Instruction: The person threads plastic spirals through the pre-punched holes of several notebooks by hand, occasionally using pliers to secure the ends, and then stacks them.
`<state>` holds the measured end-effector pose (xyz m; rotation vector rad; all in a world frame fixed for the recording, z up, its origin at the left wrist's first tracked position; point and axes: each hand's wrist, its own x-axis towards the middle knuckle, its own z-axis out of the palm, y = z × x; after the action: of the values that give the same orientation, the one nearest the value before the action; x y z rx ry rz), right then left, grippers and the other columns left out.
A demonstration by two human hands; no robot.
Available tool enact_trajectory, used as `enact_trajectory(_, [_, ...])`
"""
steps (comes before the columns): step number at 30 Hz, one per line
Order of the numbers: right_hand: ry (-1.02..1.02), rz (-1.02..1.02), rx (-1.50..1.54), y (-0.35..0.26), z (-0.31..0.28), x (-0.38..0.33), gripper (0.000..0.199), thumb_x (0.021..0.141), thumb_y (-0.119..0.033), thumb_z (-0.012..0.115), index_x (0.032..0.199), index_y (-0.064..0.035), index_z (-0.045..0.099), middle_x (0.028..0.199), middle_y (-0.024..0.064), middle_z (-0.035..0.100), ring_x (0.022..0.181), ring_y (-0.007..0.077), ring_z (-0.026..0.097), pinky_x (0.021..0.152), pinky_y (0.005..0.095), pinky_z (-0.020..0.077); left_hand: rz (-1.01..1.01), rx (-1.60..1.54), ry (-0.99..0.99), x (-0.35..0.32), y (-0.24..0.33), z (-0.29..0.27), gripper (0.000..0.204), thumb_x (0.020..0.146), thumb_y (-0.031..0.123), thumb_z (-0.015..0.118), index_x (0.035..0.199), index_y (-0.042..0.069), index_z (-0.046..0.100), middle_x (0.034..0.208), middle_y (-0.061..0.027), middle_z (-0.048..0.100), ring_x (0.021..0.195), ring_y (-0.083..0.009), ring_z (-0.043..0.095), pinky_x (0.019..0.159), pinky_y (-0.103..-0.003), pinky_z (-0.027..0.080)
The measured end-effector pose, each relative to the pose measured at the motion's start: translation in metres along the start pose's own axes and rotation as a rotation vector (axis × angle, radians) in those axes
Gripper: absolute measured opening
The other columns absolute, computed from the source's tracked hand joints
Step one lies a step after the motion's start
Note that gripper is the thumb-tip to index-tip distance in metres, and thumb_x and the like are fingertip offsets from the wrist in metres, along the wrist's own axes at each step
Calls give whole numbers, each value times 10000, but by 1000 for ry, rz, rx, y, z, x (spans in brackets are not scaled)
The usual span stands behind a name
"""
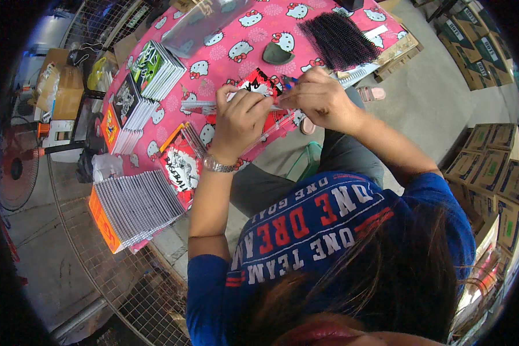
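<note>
My left hand [241, 121] is closed on a notebook [257, 82] with a red, black and white cover, held up over the table's near edge. Close beside it, my right hand [322, 99] pinches at the notebook's right edge. A small blue and dark thing [289, 82] shows by the right fingers; its kind is not clear. What lies between the right fingertips is hidden. Beyond the hands sits a dark green, bowl-like piece [278, 53]. To the far right lies a heap of black spiral binding coils [341, 41].
Stacks of spiral notebooks stand at left: green-covered [158, 70], black-covered [130, 106] and a long orange-ended row [137, 209]. A red notebook [180, 167] lies near my left forearm. The table [239, 52] has a pink cloth. Cartons [490, 167] stand right, a fan [18, 167] left.
</note>
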<state>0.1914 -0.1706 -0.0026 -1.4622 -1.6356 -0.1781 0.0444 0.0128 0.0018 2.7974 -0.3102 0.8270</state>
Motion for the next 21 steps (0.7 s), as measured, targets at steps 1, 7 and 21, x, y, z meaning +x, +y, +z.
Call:
enact_trajectory(1, [-42,5,28,3,-2,5,277,706,53,644,930,-85,729,906,33,705,827,222,612,766,342,480,-1,-12,-12,3,-3,-1,184,763,89,705,942,106,667,884,-10,649,803,-193,602,873,-413,361])
enact_trajectory(7, [-102,590,367,10,3,2,157,890,-58,635,1035,-11,676,893,141,690,800,263,664,727,346,512,-173,-26,-77,22,-6,2,114,822,179,668,906,105,647,830,-14,653,786,-210,602,831,-394,358])
enact_trajectory(21, [-319,536,156,14,-6,28,177,908,-105,615,1047,-3,575,832,154,621,777,315,639,674,378,493,-237,65,-122,19,3,11,229,838,145,624,1065,120,621,940,-57,646,917,-245,602,905,-422,369])
